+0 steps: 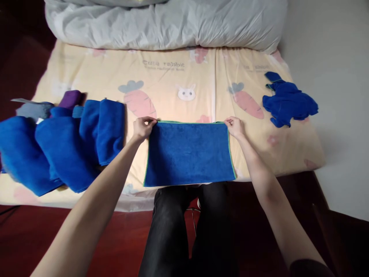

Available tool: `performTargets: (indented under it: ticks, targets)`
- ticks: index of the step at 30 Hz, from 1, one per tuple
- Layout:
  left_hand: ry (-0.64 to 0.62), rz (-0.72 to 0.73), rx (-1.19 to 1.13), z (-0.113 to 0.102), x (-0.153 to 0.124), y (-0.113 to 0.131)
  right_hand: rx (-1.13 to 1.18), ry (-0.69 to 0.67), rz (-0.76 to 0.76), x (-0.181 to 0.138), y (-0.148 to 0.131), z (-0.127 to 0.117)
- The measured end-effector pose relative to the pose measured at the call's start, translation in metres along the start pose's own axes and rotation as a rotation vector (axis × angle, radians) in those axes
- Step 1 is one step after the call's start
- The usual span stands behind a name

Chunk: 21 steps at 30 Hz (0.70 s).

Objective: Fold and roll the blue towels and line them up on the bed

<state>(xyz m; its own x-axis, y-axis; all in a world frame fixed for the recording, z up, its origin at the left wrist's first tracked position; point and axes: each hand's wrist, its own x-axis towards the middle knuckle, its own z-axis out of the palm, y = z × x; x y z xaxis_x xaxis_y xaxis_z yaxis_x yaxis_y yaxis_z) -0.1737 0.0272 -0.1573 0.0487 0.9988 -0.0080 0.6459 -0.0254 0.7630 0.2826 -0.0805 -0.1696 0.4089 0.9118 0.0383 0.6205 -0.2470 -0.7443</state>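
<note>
A blue towel [190,154] with green edging lies flat on the bed in front of me, its near edge at the mattress border. My left hand [143,127] pinches its far left corner. At the far right corner, my right hand [234,126] pinches the cloth between thumb and fingers. The far edge runs straight between both hands. To my left lie several folded blue towels [62,150], close beside my left forearm. Beyond my right hand rests a crumpled blue cloth [290,100].
A patterned bed sheet [167,88] with carrots and rabbits covers the mattress. Bunched grey-white bedding [161,25] lies along the back. Purple cloth [70,99] and grey cloth [33,109] sit behind the left stack. A pale wall [331,77] borders the right side.
</note>
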Motion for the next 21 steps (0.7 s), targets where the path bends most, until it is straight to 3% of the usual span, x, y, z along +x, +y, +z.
performTargets:
  ticks: [7,13,18,21]
  targets:
    - [0.061,-0.003,0.047,0.007,0.017,0.005,-0.1,0.103,-0.097,0.011,0.003,0.001]
    - [0.01,-0.006,0.102,0.011,0.026,-0.006,-0.122,-0.005,-0.134,0.014,0.004,0.004]
    - [-0.226,0.248,0.282,0.007,0.042,-0.009,-0.249,-0.188,-0.254,0.022,0.001,0.004]
    - [-0.349,0.313,0.382,0.001,0.059,-0.008,-0.325,-0.237,-0.272,0.03,-0.001,0.005]
